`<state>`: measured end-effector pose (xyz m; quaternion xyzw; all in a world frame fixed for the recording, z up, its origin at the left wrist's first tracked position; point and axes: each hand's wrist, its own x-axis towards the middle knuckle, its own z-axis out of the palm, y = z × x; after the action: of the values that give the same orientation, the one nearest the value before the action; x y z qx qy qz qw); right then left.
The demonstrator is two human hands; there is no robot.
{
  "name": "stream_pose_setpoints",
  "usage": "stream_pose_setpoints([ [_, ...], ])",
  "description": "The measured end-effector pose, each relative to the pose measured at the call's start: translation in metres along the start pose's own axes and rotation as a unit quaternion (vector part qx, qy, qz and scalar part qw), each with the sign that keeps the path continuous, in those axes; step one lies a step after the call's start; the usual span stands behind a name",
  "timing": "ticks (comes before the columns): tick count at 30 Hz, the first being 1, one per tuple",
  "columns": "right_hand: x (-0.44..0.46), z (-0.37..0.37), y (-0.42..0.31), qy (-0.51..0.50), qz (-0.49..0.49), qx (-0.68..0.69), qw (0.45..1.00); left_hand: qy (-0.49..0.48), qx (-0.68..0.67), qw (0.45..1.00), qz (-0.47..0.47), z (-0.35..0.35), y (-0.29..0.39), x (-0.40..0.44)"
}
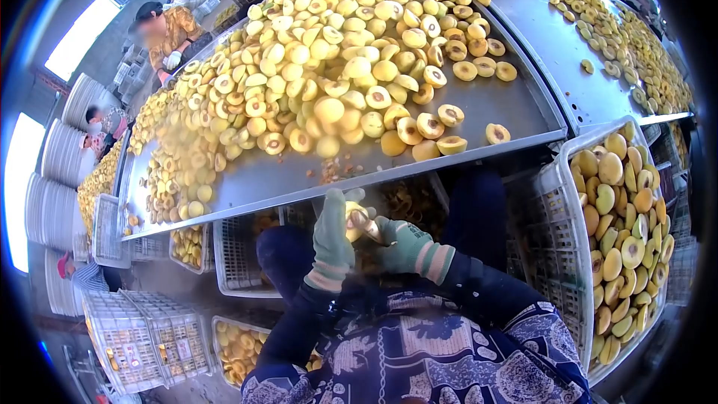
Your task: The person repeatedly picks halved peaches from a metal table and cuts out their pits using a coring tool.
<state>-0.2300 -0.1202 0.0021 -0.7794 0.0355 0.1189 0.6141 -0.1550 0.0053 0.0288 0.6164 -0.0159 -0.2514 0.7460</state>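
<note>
In front of my body, just below the table's front edge, both hands are in green gloves with pink-striped cuffs. My left hand [333, 239] is closed around a halved yellow peach [352, 222], thumb upright on its near side. My right hand [411, 247] is closed, its fingertips against the fruit's brownish centre; whether a small tool is in them is hidden. Beyond my hands, a big heap of yellow peach halves [321, 67] covers the metal table [277, 183], several with brown pits showing. Small reddish-brown bits [329, 170] lie near the table's front edge.
At my right stands a white crate [557, 209] full of peach halves. More crates are under the table and at the left, including stacked white crates [149, 337]. A second metal table [538, 37] with fruit adjoins at right. Several people work around the tables.
</note>
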Motion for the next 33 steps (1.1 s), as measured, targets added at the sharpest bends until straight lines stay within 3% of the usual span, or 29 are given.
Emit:
stream_pose_setpoints([
  [1,0.002,0.001,0.003,-0.002,-0.023,0.006,1.0,-0.001,0.011,1.0,-0.005,0.0,0.001,0.0],
  [7,0.004,-0.011,-0.02,-0.031,0.079,-0.112,0.99,0.015,0.022,1.0,-0.016,-0.004,-0.001,0.007],
  [9,0.004,-0.006,-0.015,-0.005,0.055,-0.11,0.992,0.044,0.013,0.999,-0.011,0.0,-0.002,0.003],
  [13,0.008,0.006,-0.01,-0.026,0.072,-0.026,0.997,0.054,0.015,0.998,0.021,0.001,0.001,0.005],
  [16,0.004,-0.005,-0.026,-0.1,0.103,0.149,0.978,0.002,0.029,0.999,-0.018,-0.01,0.007,0.006],
  [19,0.004,-0.021,-0.045,-0.219,0.21,0.225,0.926,-0.021,0.012,0.999,-0.024,-0.018,0.005,0.009],
  [20,0.004,-0.015,-0.027,-0.25,0.168,0.381,0.874,-0.027,-0.004,0.999,-0.027,-0.018,0.005,0.009],
  [25,0.001,0.002,-0.025,-0.282,0.122,0.588,0.748,-0.033,-0.01,0.999,0.003,-0.014,0.008,0.01],
  [28,0.008,0.022,0.004,-0.357,0.084,0.705,0.607,0.027,-0.066,0.997,0.042,-0.008,0.006,0.01],
  [29,0.007,0.025,0.005,-0.35,0.081,0.697,0.62,0.055,-0.071,0.995,0.043,-0.01,0.004,0.009],
  [30,0.005,0.025,0.002,-0.36,0.043,0.701,0.614,0.061,-0.042,0.985,0.157,-0.026,-0.01,0.018],
  [31,0.003,0.023,-0.001,-0.369,0.006,0.705,0.606,0.065,0.025,0.975,0.212,-0.044,-0.012,0.024],
  [33,0.004,0.014,0.002,-0.309,0.063,0.681,0.661,0.093,0.341,0.902,0.248,-0.099,0.014,0.024],
])
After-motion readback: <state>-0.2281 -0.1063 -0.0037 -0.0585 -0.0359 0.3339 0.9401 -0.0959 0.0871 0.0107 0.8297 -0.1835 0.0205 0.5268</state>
